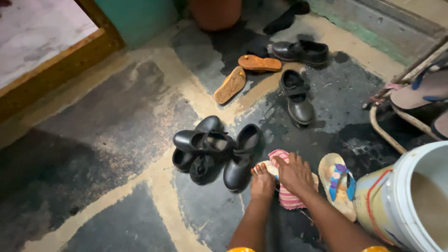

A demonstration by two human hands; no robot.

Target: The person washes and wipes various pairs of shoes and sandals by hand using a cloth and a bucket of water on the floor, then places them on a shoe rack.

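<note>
Lower centre of frame: left hand [262,183] fingers together, bent down onto the near end of a pale flat sandal [269,168] on the floor; whether gripped or merely pressed, cannot tell. Right hand [294,173] spread palm-down, fingers apart, flattened on a pink striped cloth [285,195] draped over the same sandal. Cloth long axis running from upper left to lower right, sandal mostly hidden beneath. Right hand directly above cloth; left hand just beside, touching the sandal edge at left.

Immediately left: cluster of black shoes [205,147], one black shoe [242,157] touching distance from the left hand. Immediately right: floral sandal with blue strap [338,183], near the right hand, toe toward upper frame. Far right: white bucket [410,196]. Upper centre: two brown sandals [245,73] and two more black shoes [298,74], well apart from both hands.
</note>
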